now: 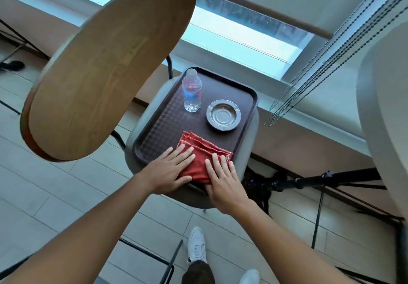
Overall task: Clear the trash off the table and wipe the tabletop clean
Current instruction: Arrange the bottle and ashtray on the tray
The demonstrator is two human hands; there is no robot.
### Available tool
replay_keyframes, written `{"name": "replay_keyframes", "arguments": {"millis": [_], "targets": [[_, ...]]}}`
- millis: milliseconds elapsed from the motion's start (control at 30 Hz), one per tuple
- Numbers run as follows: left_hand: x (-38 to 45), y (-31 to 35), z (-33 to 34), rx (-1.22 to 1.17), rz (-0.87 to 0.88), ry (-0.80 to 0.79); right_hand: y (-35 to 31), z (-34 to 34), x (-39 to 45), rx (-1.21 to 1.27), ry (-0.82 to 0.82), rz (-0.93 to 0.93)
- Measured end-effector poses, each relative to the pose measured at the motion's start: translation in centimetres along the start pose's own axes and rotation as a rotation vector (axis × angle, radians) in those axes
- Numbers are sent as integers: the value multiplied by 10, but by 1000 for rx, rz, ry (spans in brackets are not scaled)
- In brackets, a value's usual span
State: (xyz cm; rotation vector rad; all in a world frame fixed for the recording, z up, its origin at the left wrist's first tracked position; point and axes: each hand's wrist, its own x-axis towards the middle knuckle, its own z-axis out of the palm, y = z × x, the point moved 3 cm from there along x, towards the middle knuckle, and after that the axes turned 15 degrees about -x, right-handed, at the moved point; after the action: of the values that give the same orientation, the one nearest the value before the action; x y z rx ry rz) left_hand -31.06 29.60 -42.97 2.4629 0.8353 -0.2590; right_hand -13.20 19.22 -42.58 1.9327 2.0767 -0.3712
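Flat: left hand point(169, 169), right hand point(223, 181) fingers spread, pressing red cloth point(199, 154); bottle point(191, 90) label unreadable.

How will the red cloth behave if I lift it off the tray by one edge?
The cloth looks soft and lies folded in layers, so it will probably droop and unfold rather than stay flat. It seems thin, so likely light. Both hands, left and right, lie flat on it; the textured tray may grip it slightly if pushed.
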Motion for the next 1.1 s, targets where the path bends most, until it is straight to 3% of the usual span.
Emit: {"name": "replay_keyframes", "arguments": {"millis": [300, 567, 867, 1100], "targets": [[-1, 15, -2, -76, -154, -26, 1, -11, -8, 57, -124, 24], [-20, 50, -41, -104, -259, 15, 19, -45, -45, 125, -38, 24], [-60, 121, -82, -92, -334, 262, 37, -108, -87, 132, 180, 54], [-78, 171, -93, -214, -391, 536, 39, -140, -110, 185, 245, 50]]}}
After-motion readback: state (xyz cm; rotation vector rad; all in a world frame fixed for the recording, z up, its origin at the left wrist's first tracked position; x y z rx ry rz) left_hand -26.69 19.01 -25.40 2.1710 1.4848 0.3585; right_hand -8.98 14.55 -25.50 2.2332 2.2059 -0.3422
